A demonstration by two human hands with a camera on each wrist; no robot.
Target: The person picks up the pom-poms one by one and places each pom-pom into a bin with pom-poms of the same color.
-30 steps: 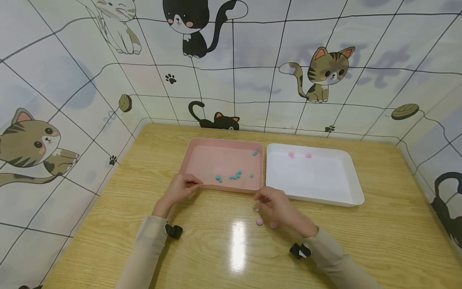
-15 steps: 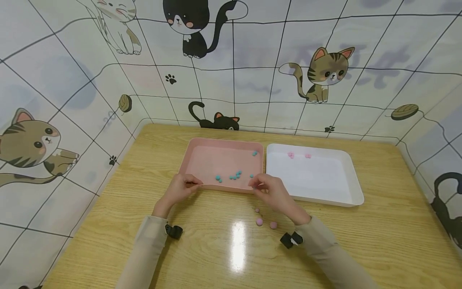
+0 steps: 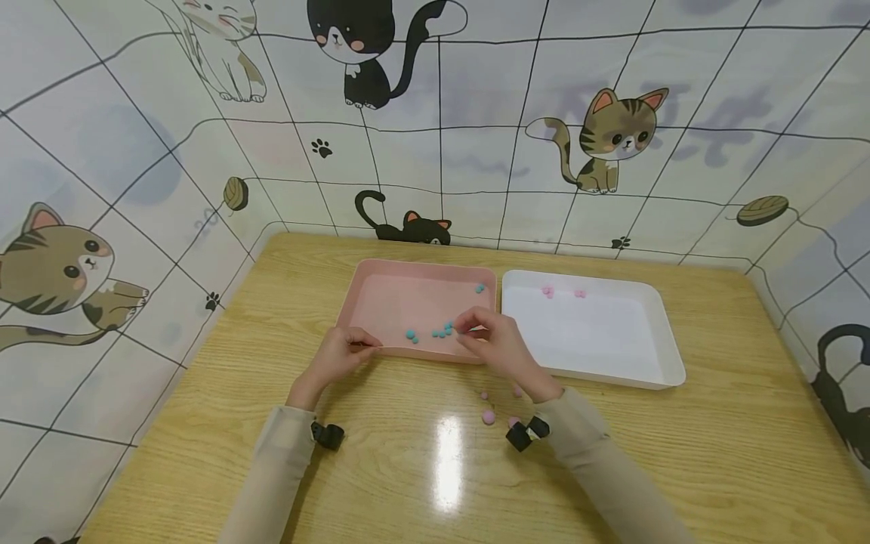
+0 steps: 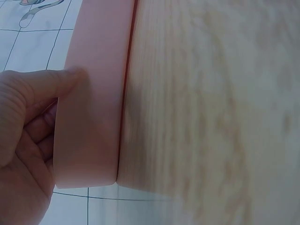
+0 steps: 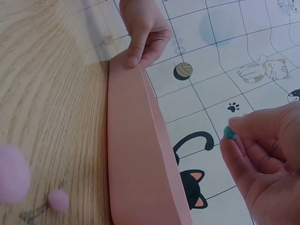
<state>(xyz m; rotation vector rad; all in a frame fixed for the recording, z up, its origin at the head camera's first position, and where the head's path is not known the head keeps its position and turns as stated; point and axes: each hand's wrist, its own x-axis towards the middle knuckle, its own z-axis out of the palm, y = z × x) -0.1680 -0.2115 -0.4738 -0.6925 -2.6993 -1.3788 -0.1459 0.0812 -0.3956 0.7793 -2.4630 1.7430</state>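
My left hand grips the front left rim of the pink tray, thumb on the outer wall in the left wrist view. My right hand is over the tray's front right part. Between its thumb and index finger it pinches a small teal ball, best seen in the right wrist view. Several teal balls lie in the pink tray, some just left of the right fingertips. A pair sits near the back right corner. The right hand hides part of the tray's front right corner.
A white tray stands right beside the pink one, with small pink pieces near its back wall. Several pink balls lie on the wooden table below the right forearm. Cat-print sheeting encloses the table's back and sides.
My right hand has moved forward and left, from the table before the trays to over the pink tray. The pink balls beneath it came into view. My left hand has stayed put.
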